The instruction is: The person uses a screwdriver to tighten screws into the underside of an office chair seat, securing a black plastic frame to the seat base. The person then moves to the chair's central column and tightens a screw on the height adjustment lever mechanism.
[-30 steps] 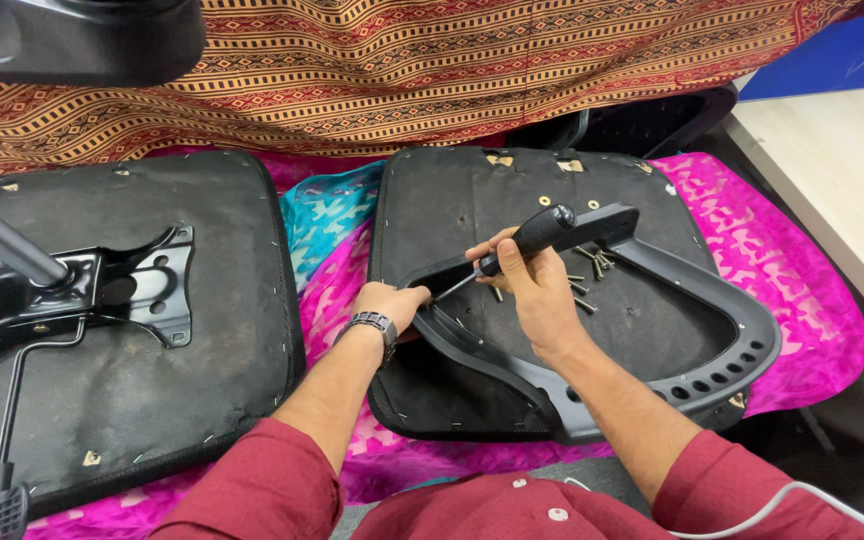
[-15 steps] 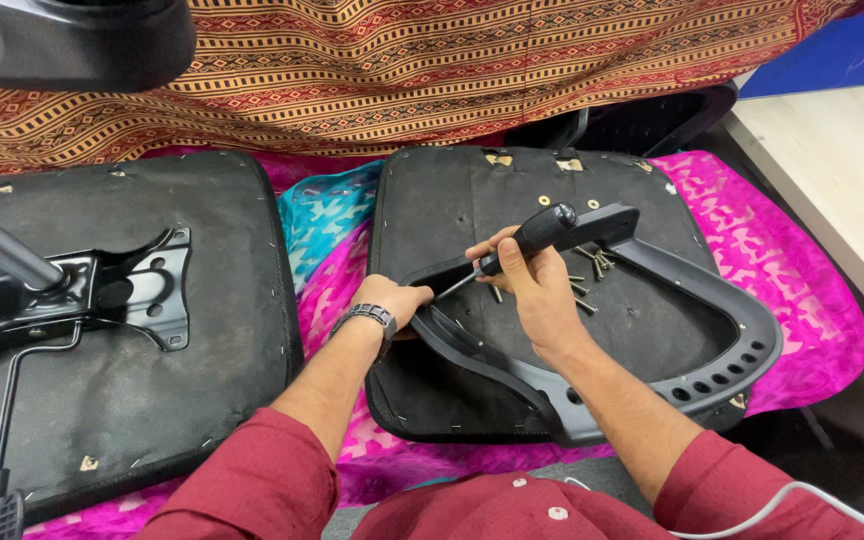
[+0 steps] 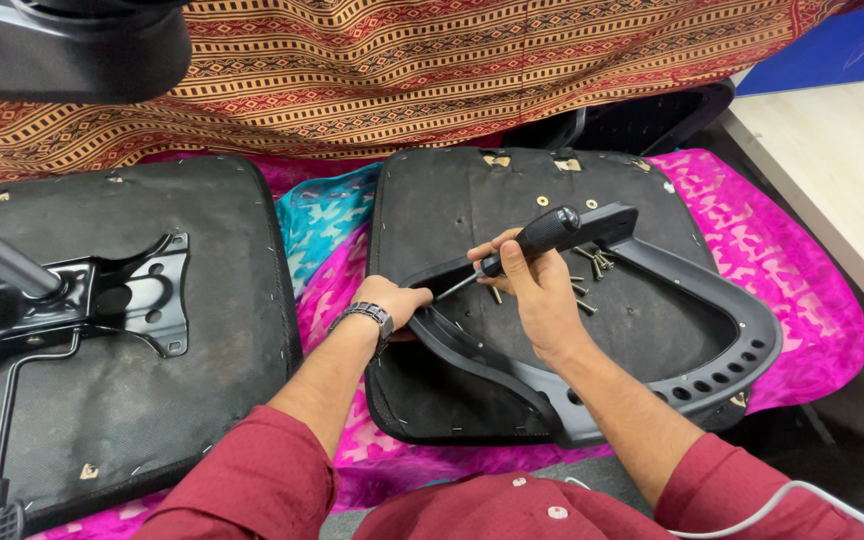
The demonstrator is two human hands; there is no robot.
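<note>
Clamped around the black handle of the screwdriver (image 3: 537,237), my right hand (image 3: 542,290) has fingers wrapped tight and the thumb laid along the grip, with the thin metal shaft slanting down and left toward the end of the armrest (image 3: 642,345). My left hand (image 3: 397,303) is closed over that same end of the armrest, pinning it against the underside of the chair seat (image 3: 472,215), which lies face down on the pink cloth (image 3: 792,290). Judging by its look, the screwdriver is light and stiff, and its ribbed handle should not slip, so the fat middle of the handle is the right place for my grip. The armrest is a big loop of hard grey plastic, rigid but awkward, likely to pivot if I hold it only at one point; near the mounting end, where my left hand sits, seems the best hold. Loose screws (image 3: 584,275) lie scattered on the seat just beside my right hand, small and easy to knock away. To my left a second seat (image 3: 202,330) lies upside down with its metal bracket (image 3: 122,290) showing, well apart from my hands.
</note>
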